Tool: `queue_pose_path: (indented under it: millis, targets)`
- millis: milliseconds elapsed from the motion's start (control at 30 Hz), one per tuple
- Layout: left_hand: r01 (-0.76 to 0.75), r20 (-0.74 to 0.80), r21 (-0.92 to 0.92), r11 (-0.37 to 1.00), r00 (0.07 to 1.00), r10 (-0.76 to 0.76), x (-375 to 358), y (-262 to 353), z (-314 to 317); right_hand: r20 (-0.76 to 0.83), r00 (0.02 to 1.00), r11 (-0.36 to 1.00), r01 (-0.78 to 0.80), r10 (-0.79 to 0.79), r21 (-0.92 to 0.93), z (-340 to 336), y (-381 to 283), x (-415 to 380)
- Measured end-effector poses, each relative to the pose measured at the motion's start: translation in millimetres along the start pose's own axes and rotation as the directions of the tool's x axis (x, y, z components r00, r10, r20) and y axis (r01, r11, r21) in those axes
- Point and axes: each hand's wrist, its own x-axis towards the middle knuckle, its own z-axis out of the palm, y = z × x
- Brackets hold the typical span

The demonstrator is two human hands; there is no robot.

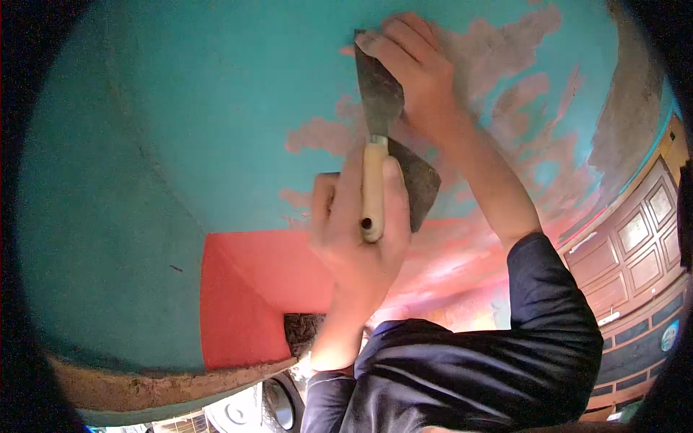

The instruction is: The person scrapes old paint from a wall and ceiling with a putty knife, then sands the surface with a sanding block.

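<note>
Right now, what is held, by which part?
Putty knife: wooden handle in the left hand, right hand touching the blade near its tip. Dark plate behind: hold unclear.

Scraper handle [373, 187] of smooth wood — scraper blade [377, 90] of dull metal — matt, patchily rough wall [195, 94]

A panelled brown door [644, 273] stands toward three o'clock, with a round bluish object [670, 336] near four. Toward eight lies a red recess [234, 310]; near seven, a dark patch [303, 330] and a pale round object [237, 413].
</note>
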Motion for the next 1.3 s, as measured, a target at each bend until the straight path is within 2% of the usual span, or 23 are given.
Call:
queue_pose_path:
  millis: [33,67,100,133,200,267,333,467,567,667,733,767,867,933,967,1033,1067,1133,1200,1267,1300]
  targets:
    - [0.004,0.019,0.003,1.000,1.000,-0.004,2.2,1.4,-3.1,0.000,1.000,1.000,-0.004,0.004,-0.001,-0.8,-0.9,-5.4]
    - [-0.002,0.018,0.004,1.000,1.000,0.002,-5.0,-0.1,-4.0,0.006,1.000,0.995,0.031,-0.031,-0.094,0.1,-3.0,-13.5]
    - [0.041,0.039,0.011,0.999,0.998,-0.042,-17.2,-4.2,-6.4,0.009,0.998,0.980,0.067,-0.067,-0.189,3.7,-4.7,-19.3]
    - [0.087,0.062,0.018,0.996,0.994,-0.088,-25.0,-7.6,-7.6,0.000,0.998,0.979,0.067,-0.068,-0.194,10.6,-6.1,-28.4]
    - [0.038,0.051,0.045,0.998,0.998,-0.040,-24.4,-12.0,-5.8,-0.013,0.994,0.994,0.112,-0.112,-0.012,22.0,-9.6,-37.1]
    - [0.038,0.048,0.085,0.996,0.998,-0.042,-26.2,-7.6,-8.4,0.006,0.997,0.997,0.071,-0.071,0.021,19.6,-7.1,-32.0]
    - [-0.018,0.002,0.020,1.000,1.000,0.018,-4.9,6.3,-14.9,0.017,1.000,0.999,0.003,-0.004,0.052,13.3,-5.8,-17.1]
    - [-0.013,0.010,0.054,0.998,1.000,0.013,-39.2,-27.5,-6.4,-0.023,0.996,0.995,0.083,-0.085,-0.062,19.0,-11.4,-37.2]
    - [0.002,0.009,0.048,0.999,1.000,-0.002,-29.2,-9.0,-13.8,0.034,0.993,0.994,0.109,-0.109,-0.013,22.3,-12.1,-40.4]
    - [0.028,0.017,0.016,0.999,0.999,-0.028,-26.3,0.7,-18.2,-0.006,1.000,0.997,0.031,-0.031,0.068,22.8,-15.1,-40.8]
    - [0.122,0.026,0.027,0.992,0.992,-0.123,-37.5,-13.7,-15.0,-0.049,0.994,0.994,0.097,-0.099,-0.043,27.6,-16.1,-46.0]
    - [0.109,0.019,0.027,0.994,0.994,-0.110,-43.7,-21.2,-14.7,-0.060,0.992,0.993,0.104,-0.107,-0.048,28.6,-18.8,-49.4]
    - [0.101,0.001,0.051,0.994,0.995,-0.101,-65.8,-35.1,-21.1,0.016,0.996,0.996,0.091,-0.090,-0.027,33.4,-34.6,-71.8]
    - [0.228,0.068,0.092,0.969,0.970,-0.235,-79.2,-35.9,-31.5,0.066,0.989,0.991,0.134,-0.134,0.003,41.2,-45.7,-89.4]
    - [0.221,0.071,0.096,0.971,0.971,-0.228,-86.5,-37.8,-38.2,0.058,0.990,0.991,0.130,-0.130,0.001,43.4,-54.1,-96.0]
    - [0.289,0.074,0.120,0.950,0.952,-0.299,-101.8,-45.4,-52.6,0.177,0.974,0.989,0.136,-0.144,0.056,47.4,-73.3,-107.9]
    - [0.276,0.078,0.121,0.954,0.955,-0.286,-111.1,-49.3,-59.6,0.166,0.976,0.990,0.134,-0.140,0.048,49.0,-84.0,-117.7]
    - [0.334,0.024,0.174,0.926,0.939,-0.343,-132.2,-59.1,-77.0,0.242,0.970,0.987,-0.037,-0.002,0.153,52.3,-111.3,-137.5]
    - [0.315,-0.075,0.242,0.918,0.949,-0.306,-157.8,-69.4,-91.5,0.296,0.927,0.931,-0.299,0.231,0.212,38.7,-132.7,-158.6]
    - [0.321,-0.090,0.296,0.900,0.947,-0.309,-178.9,-75.1,-106.6,0.283,0.773,0.700,-0.634,0.568,0.329,40.3,-165.8,-188.0]
    - [0.324,-0.114,0.336,0.885,0.946,-0.303,-195.7,-82.3,-112.5,0.392,0.628,0.500,-0.775,0.672,0.386,35.1,-185.2,-198.2]
